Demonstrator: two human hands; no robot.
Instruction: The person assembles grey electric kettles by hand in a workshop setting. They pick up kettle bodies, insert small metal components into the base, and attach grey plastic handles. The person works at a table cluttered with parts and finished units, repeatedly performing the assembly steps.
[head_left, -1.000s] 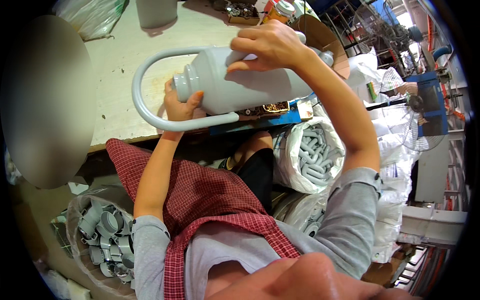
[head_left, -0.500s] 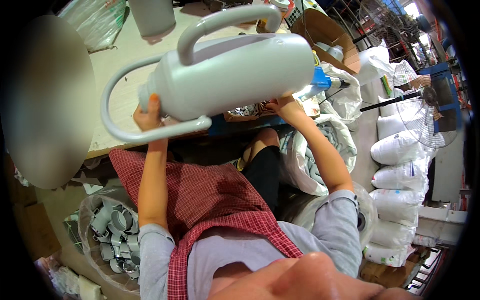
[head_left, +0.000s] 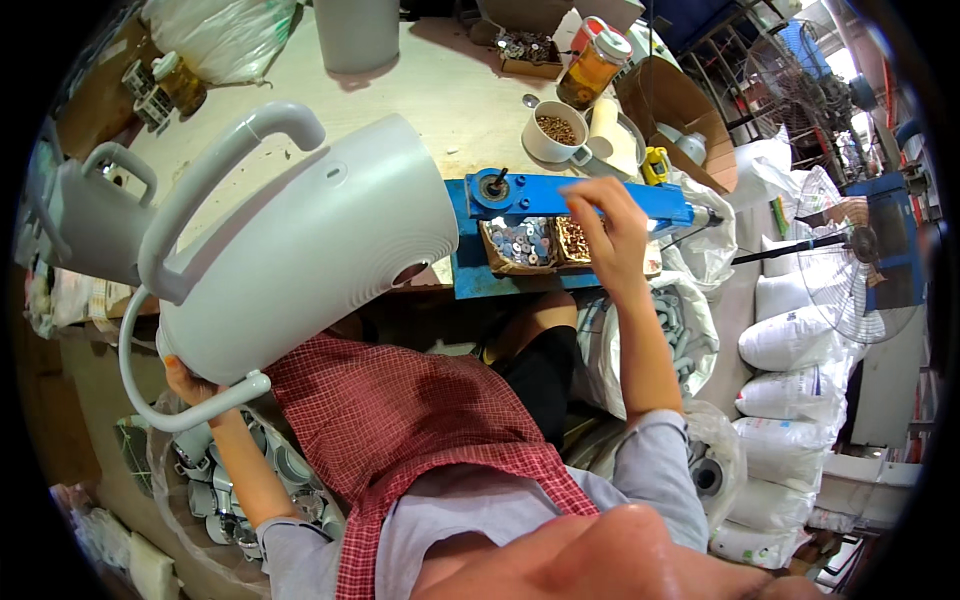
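Beside the desk [head_left: 440, 110], the left hand [head_left: 190, 382] clamps a grey jug shell [head_left: 310, 250], its arched handle [head_left: 203, 182] seemingly joined at one end; right hand [head_left: 617, 232]: grip unclear.

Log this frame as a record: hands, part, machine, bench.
left hand: holding gray vessel near its narrow end
right hand: at blue machine arm; contact and any small held item unclear
vessel pose: tilted, wide end toward the machine arm
below machine arm: open box of small metal parts
bench: white cup of small brown pieces, lidded jar
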